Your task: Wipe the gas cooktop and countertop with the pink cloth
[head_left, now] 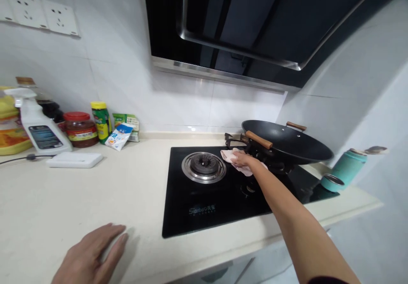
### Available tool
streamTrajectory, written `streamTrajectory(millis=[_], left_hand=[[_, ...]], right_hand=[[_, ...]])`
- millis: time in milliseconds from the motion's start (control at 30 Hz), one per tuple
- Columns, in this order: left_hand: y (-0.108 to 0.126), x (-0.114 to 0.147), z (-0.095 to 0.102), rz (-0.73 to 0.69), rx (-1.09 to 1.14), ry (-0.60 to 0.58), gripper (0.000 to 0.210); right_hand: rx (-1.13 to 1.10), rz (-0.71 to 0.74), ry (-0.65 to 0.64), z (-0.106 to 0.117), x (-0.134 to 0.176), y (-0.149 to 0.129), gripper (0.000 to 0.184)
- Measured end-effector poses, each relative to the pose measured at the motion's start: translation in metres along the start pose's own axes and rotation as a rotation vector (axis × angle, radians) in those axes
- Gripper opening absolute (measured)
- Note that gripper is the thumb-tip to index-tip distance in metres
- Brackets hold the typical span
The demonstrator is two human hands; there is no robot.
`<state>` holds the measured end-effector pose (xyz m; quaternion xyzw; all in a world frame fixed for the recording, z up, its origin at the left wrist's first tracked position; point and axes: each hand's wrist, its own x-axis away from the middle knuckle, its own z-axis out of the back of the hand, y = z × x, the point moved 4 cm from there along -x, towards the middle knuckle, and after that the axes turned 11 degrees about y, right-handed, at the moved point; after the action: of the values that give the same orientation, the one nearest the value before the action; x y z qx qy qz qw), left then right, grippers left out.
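Presently, your right hand point(241, 158) has its grip closed on the pink cloth point(227, 155) between burner point(204, 165) and wok point(287, 142), while your left hand point(92, 254), grip apart, has room over the counter point(134, 182) beside the cooktop point(191, 199).

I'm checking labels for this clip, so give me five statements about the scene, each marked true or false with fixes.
1. The right hand holds a pale pink cloth over the black glass cooktop. True.
2. The left hand grips the white plastic spray bottle. False: the left hand holds nothing, and the bottle stands apart from it.
3. The large black wok with wooden handles is over the cooktop's left side. False: it is over the right side.
4. The round burner with a shiny metal ring lies left of the cloth. True.
5. The glossy red-lidded jar has a yellow lid. False: its lid is red.
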<state>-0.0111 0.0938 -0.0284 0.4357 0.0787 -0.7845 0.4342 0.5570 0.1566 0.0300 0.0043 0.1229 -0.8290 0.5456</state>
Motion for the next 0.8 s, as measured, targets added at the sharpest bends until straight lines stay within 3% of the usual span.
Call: streamTrajectory(millis=[200,367,533,800], left_hand=[[0.003,0.0,-0.003,0.004,0.019,-0.02,0.043],[0.006,0.002,-0.008,-0.012,0.03,-0.067,0.043],[0.01,0.004,-0.007,0.009,0.047,-0.082,0.046],[0.008,0.003,-0.006,0.03,0.046,-0.096,0.05]], right_hand=[[0.076,0.122,-0.127,0.007,0.042,-0.019,0.066],[0.105,0.224,-0.138,0.003,0.08,-0.05,0.067],[0.1,0.332,-0.068,-0.001,0.118,-0.084,0.056],[-0.029,0.487,0.148,-0.013,0.191,-0.119,0.059]])
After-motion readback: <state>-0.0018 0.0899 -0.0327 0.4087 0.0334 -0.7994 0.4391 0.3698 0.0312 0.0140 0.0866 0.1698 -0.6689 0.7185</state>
